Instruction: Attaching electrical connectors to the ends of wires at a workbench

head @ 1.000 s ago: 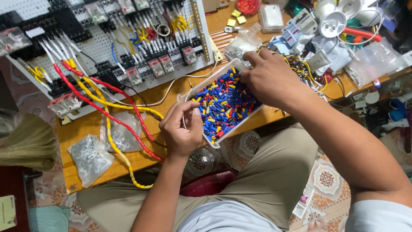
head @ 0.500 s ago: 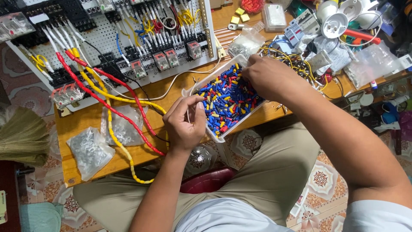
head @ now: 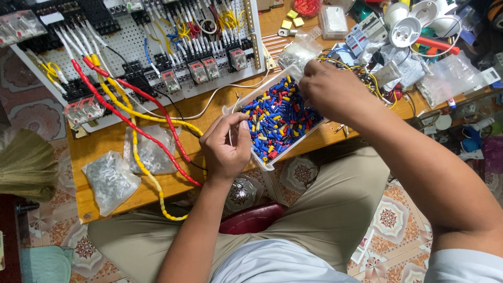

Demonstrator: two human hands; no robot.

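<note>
A white tray (head: 229,109) full of small blue, red and yellow sleeves sits at the front edge of a wooden bench. My left hand (head: 225,149) is at the tray's near left corner, thumb and fingers pinched on a thin white wire (head: 207,111) that runs back to the wiring panel (head: 133,50). My right hand (head: 332,91) hovers over the tray's far right end with its fingertips bunched downward. What those fingertips hold is hidden.
Thick red (head: 139,127) and yellow (head: 137,152) cables trail from the panel across the bench. Two clear bags of small parts (head: 110,181) lie at the front left. Breakers, lamp holders and plastic bags (head: 419,47) crowd the right. A broom (head: 26,165) lies at the far left.
Both hands have stayed at the tray. My left hand has lifted slightly with the wire, and my right hand's fingers have shifted a little over the sleeves.
</note>
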